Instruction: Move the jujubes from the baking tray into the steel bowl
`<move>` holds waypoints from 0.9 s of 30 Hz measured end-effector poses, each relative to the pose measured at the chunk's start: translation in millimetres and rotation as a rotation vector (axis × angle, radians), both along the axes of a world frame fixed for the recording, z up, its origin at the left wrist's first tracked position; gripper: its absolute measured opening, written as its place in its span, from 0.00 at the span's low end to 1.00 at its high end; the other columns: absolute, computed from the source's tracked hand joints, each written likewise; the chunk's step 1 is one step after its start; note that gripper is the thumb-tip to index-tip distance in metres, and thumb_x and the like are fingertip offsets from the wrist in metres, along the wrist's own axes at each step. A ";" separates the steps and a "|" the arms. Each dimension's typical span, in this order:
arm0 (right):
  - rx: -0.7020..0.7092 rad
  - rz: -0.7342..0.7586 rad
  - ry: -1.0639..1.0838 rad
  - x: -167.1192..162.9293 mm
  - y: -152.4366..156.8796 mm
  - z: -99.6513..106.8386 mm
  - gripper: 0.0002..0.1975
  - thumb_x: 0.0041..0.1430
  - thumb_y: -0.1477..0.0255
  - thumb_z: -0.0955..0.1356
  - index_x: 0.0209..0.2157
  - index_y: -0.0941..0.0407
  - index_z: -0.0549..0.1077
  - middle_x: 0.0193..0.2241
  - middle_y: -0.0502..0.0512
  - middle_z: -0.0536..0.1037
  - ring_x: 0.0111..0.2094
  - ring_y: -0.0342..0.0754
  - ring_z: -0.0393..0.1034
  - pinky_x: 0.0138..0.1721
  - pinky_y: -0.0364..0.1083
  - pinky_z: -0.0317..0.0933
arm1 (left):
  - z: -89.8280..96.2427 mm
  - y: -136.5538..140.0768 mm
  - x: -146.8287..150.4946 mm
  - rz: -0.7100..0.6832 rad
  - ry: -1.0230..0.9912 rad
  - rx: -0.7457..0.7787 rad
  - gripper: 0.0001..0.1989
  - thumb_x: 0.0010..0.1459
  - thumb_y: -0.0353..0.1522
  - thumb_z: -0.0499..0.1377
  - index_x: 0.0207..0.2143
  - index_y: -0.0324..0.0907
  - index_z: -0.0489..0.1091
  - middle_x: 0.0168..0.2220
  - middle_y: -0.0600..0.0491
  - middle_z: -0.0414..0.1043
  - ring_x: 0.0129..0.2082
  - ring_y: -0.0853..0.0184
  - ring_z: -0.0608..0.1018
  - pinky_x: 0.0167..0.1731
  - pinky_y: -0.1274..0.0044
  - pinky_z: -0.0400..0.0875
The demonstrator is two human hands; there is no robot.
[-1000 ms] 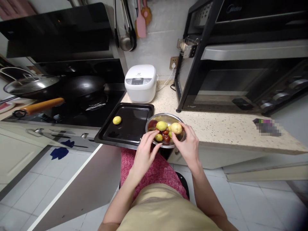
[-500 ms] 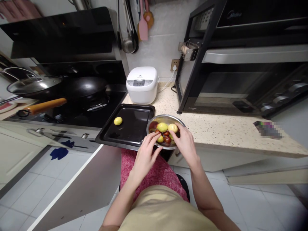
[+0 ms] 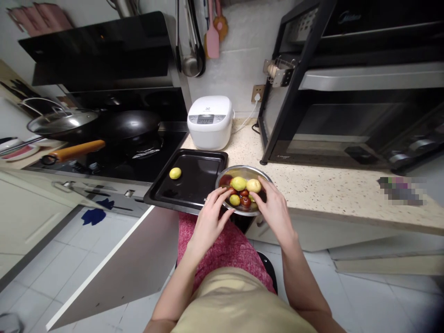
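Note:
A steel bowl (image 3: 249, 214) holds several glossy yellow fruits (image 3: 238, 183), dark red tomato-like fruits (image 3: 245, 202) and a paler yellow one (image 3: 253, 185) at the right. My left hand (image 3: 211, 217) is at the bowl's front left rim, fingers spread, the tips reaching over a red fruit; whether they touch it I cannot tell. Over the right rim, my right hand (image 3: 275, 208) has thumb and fingers apart beside the pale fruit. Left of the bowl lies a black baking tray (image 3: 197, 178) with one yellow fruit (image 3: 175, 173) on it.
Behind the tray stands a white rice cooker (image 3: 210, 122). A wok (image 3: 130, 124) and a glass-lidded pan (image 3: 62, 121) are on the stove at left. The oven (image 3: 340, 125) occupies the back right of the counter (image 3: 312, 189). A cabinet door (image 3: 114, 273) hangs open below the tray.
My right thumb has slid down off the pale fruit and my right fingers have opened away from it. The view has shifted slightly; the left hand stays near the rim.

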State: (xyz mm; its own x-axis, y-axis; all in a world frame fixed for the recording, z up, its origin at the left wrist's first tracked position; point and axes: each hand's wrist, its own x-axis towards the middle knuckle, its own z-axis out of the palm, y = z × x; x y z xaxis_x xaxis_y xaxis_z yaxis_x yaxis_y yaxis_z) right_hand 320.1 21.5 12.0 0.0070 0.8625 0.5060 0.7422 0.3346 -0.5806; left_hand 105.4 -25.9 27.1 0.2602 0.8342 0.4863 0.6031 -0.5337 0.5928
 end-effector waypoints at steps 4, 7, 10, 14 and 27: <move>0.052 -0.001 0.024 2.1 -5.7 1.2 0.24 0.70 0.61 0.65 0.62 0.57 0.71 0.56 0.67 0.77 0.56 0.62 0.74 0.58 0.63 0.68 | 1.2 15.8 -25.6 0.131 0.024 0.011 0.21 0.71 0.35 0.57 0.65 0.48 0.64 0.64 0.43 0.66 0.67 0.56 0.69 0.67 0.60 0.64; 0.111 0.015 0.033 4.3 -10.5 0.9 0.23 0.70 0.59 0.65 0.60 0.56 0.72 0.55 0.65 0.78 0.55 0.61 0.74 0.58 0.62 0.68 | -1.7 36.7 -58.3 0.274 0.069 0.051 0.21 0.71 0.35 0.56 0.64 0.48 0.64 0.64 0.43 0.66 0.66 0.56 0.69 0.67 0.61 0.64; 0.168 0.021 0.034 6.5 -15.3 -0.4 0.22 0.70 0.61 0.65 0.59 0.55 0.73 0.53 0.64 0.79 0.55 0.60 0.74 0.57 0.61 0.69 | -4.6 61.8 -94.7 0.447 0.190 0.035 0.23 0.70 0.34 0.57 0.65 0.44 0.63 0.66 0.40 0.64 0.68 0.52 0.67 0.66 0.58 0.64; 0.223 0.020 0.051 7.7 -20.8 -1.4 0.18 0.70 0.64 0.66 0.57 0.53 0.74 0.52 0.62 0.80 0.53 0.59 0.75 0.56 0.60 0.70 | -1.6 92.0 -128.5 0.576 0.419 -0.113 0.29 0.66 0.31 0.61 0.67 0.39 0.60 0.70 0.32 0.56 0.70 0.45 0.64 0.64 0.56 0.67; 0.268 0.015 0.081 8.7 -27.6 0.9 0.14 0.69 0.72 0.66 0.53 0.54 0.76 0.50 0.62 0.81 0.52 0.57 0.76 0.54 0.59 0.71 | 14.3 117.0 -133.3 0.701 0.659 -0.303 0.20 0.65 0.30 0.58 0.59 0.40 0.71 0.56 0.38 0.68 0.54 0.48 0.78 0.49 0.64 0.77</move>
State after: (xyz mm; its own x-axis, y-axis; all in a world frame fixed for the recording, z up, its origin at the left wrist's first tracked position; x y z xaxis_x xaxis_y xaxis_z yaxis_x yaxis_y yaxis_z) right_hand 328.8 -6.1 12.8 0.0449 0.6980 0.7147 0.6908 0.4951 -0.5269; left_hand -27.9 91.2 41.4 -0.1961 0.9666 0.1648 0.9795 0.1851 0.0800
